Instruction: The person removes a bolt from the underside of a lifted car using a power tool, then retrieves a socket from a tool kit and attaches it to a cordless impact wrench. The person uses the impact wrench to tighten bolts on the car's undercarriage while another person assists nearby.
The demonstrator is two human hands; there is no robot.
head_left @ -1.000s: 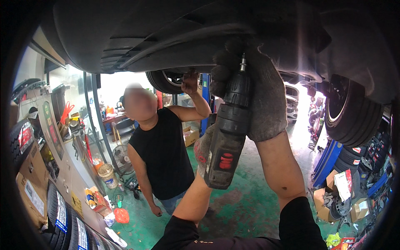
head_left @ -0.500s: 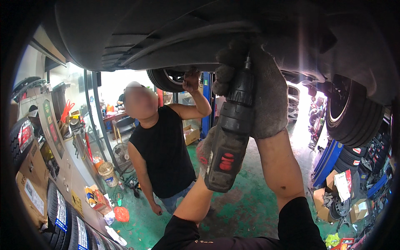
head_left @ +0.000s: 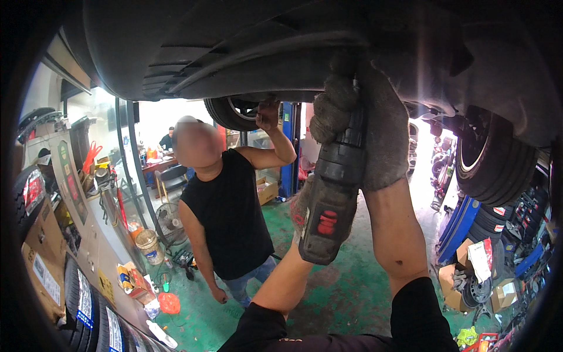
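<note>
Overhead hangs the dark underside panel (head_left: 234,70) of a raised car. A black cordless drill (head_left: 332,199) with a red mark points up toward it, its bit end lost in shadow among my fingers. My right hand (head_left: 384,132), in a grey work glove, curls its fingers round the front of the drill near the chuck. Lower down, my left hand (head_left: 301,206), also gloved, is mostly hidden behind the drill body, where it grips the tool.
A co-worker in a black sleeveless top (head_left: 227,205) stands ahead on the left, one hand raised by a car wheel (head_left: 226,114). Another wheel (head_left: 492,158) hangs at right near a blue lift post (head_left: 460,229). Tyres (head_left: 79,293) and a bucket (head_left: 149,246) stand at left.
The drill has shifted slightly right and up. My right fingers now wrap over its front end, covering more of the chuck. The co-worker's raised hand has barely moved.
</note>
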